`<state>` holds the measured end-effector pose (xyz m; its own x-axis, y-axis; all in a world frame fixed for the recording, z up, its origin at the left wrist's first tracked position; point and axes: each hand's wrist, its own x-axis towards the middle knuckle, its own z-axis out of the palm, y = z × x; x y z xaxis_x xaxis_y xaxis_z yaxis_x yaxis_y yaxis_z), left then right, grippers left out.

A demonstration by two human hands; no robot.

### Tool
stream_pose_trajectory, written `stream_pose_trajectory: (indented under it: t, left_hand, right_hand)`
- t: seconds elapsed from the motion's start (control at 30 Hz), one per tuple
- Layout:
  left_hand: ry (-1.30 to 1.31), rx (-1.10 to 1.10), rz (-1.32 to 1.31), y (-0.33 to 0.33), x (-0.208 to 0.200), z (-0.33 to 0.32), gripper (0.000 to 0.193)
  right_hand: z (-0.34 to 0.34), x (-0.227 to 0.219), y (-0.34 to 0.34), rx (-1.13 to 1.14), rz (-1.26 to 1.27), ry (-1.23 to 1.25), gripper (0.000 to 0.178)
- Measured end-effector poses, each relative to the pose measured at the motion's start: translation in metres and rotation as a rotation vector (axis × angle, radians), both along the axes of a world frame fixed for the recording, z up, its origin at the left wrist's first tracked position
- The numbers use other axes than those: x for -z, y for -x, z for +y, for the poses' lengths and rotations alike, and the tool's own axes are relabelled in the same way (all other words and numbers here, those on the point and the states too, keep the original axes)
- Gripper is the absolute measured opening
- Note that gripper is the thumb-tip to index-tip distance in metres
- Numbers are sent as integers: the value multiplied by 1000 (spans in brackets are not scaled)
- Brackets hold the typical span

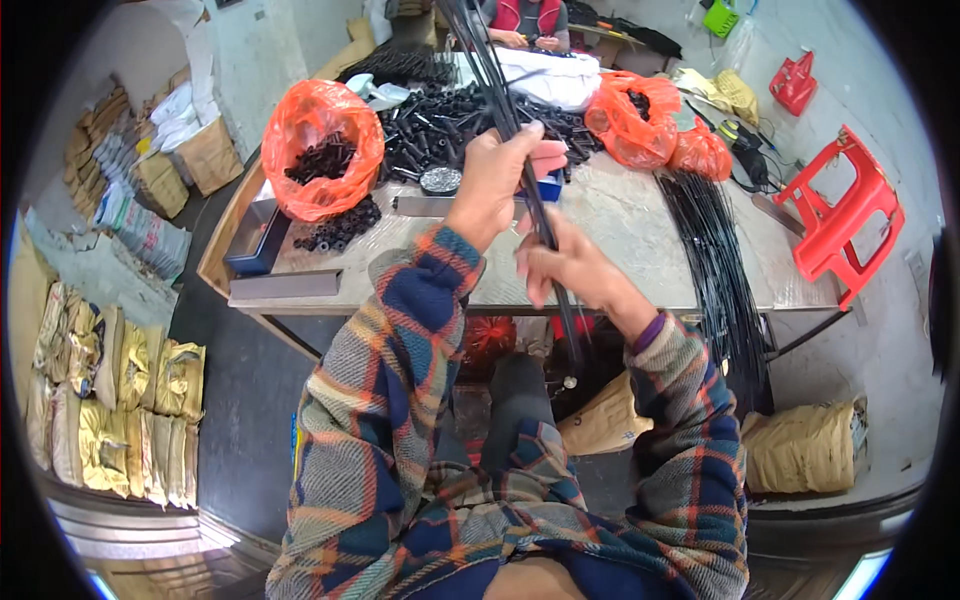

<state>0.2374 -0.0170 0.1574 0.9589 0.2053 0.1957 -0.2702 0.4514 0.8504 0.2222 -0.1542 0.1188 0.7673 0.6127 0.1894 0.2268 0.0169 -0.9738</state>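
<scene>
My left hand is wrapped round a bundle of long thin black rods, which slants from the top of the view down past the table's front edge. Lower on the same bundle, my right hand has its fingers curled about the rods, slightly blurred. Behind my left hand lies a big heap of black tubular plastic parts. A round tin with a silvery top stands beside my left wrist, next to a grey metal bar. More black rods lie at the right, hanging over the table edge.
Orange-red bags of black parts stand at left and right on the table. A red plastic stool is at far right. Stacked paper sacks line the left. Across the table, a person in a red vest handles something.
</scene>
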Motion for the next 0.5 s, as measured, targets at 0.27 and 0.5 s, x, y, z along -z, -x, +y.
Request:
stream_pose_trajectory:
  t: [0.27, 0.5]
  left_hand:
    - [4, 47, 46, 23, 14, 18, 41]
    - [0, -10, 67, 16, 30, 23, 25]
  right_hand:
    - [34, 7, 8, -115, 237, -293, 28]
    - [49, 23, -8, 229, -345, -163, 20]
